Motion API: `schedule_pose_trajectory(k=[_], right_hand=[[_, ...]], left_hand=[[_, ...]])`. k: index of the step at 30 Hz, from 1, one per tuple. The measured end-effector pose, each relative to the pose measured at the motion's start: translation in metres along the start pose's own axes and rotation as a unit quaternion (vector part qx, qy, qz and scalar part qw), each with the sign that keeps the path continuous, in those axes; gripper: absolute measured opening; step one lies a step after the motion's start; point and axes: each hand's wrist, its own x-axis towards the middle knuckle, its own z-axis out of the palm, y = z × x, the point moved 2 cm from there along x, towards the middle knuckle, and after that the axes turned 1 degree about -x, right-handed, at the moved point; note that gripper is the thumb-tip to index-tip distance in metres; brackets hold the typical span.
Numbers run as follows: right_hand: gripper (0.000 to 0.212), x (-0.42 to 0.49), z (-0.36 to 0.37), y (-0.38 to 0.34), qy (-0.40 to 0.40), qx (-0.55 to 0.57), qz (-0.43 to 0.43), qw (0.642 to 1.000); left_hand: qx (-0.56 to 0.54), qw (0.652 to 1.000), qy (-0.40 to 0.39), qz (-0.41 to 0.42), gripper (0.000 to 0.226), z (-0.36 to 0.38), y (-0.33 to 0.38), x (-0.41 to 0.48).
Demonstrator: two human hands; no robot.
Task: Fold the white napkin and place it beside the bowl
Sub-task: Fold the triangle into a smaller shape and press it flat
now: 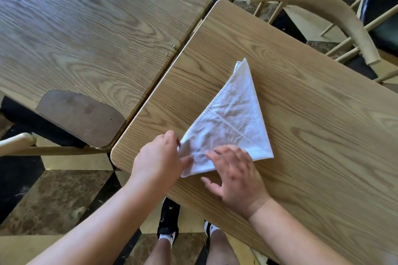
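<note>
The white napkin (231, 116) lies on the right wooden table (312, 114), folded into a long triangle whose tip points away from me. My left hand (158, 158) pinches the napkin's near left corner between thumb and fingers. My right hand (235, 173) rests flat, fingers spread, on the near edge of the cloth. No bowl is in view.
A second wooden table (90, 28) stands to the left, separated by a narrow gap, with a worn brown patch at its near corner. Wooden chairs (323, 6) with dark seats stand behind the right table. My feet show below, on the tiled floor (53, 196).
</note>
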Motion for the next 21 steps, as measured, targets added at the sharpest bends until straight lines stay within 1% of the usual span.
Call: schedule_pose_trajectory(k=[2,4,5,7,9,11,12,13,14,16,18,19,21], right_hand=[[0.067,-0.004,0.004,-0.005,0.004,-0.014,-0.003,1.0],[0.07,-0.004,0.007,-0.007,0.019,-0.018,0.002,1.0],[0.07,-0.004,0.007,-0.009,0.026,-0.017,0.005,0.999],[0.067,-0.003,0.009,-0.011,0.043,-0.012,0.01,0.999],[0.064,0.0,0.009,-0.013,0.05,-0.005,0.011,0.999],[0.06,0.004,0.011,-0.013,0.053,0.001,0.013,0.998],[0.054,0.006,0.01,-0.012,0.062,0.006,0.017,0.998],[0.044,0.007,0.009,-0.011,0.078,0.015,0.019,0.997],[0.033,0.008,0.007,-0.009,0.096,0.027,0.019,0.995],[0.018,0.008,0.002,-0.007,0.114,0.058,0.003,0.992],[0.019,0.004,-0.004,-0.006,0.111,0.078,-0.031,0.99],[0.023,0.001,-0.006,-0.005,0.105,0.085,-0.045,0.99],[0.028,-0.002,-0.012,-0.003,0.092,0.099,-0.061,0.989]], left_hand=[[0.007,0.999,-0.051,-0.015,0.03,-0.004,0.007,0.005],[-0.003,0.994,-0.101,-0.03,0.025,-0.003,0.012,0.008],[-0.034,0.991,-0.126,-0.043,0.026,-0.002,0.013,0.009],[-0.155,0.973,-0.155,-0.069,0.032,0.001,0.017,0.009],[-0.255,0.946,-0.177,-0.089,0.03,0.004,0.023,0.004],[-0.284,0.935,-0.186,-0.102,0.025,0.007,0.026,0.001],[-0.284,0.935,-0.186,-0.106,0.025,0.008,0.025,0.001],[-0.279,0.936,-0.184,-0.108,0.03,0.008,0.024,0.001],[-0.271,0.941,-0.173,-0.107,0.038,0.007,0.022,0.002],[-0.213,0.967,-0.111,-0.085,0.044,0.003,0.018,0.006],[-0.117,0.992,-0.007,-0.037,0.042,-0.004,0.015,0.011],[-0.083,0.995,0.049,-0.007,0.044,-0.007,0.014,0.015],[-0.03,0.989,0.13,0.066,0.064,-0.01,0.015,0.027]])
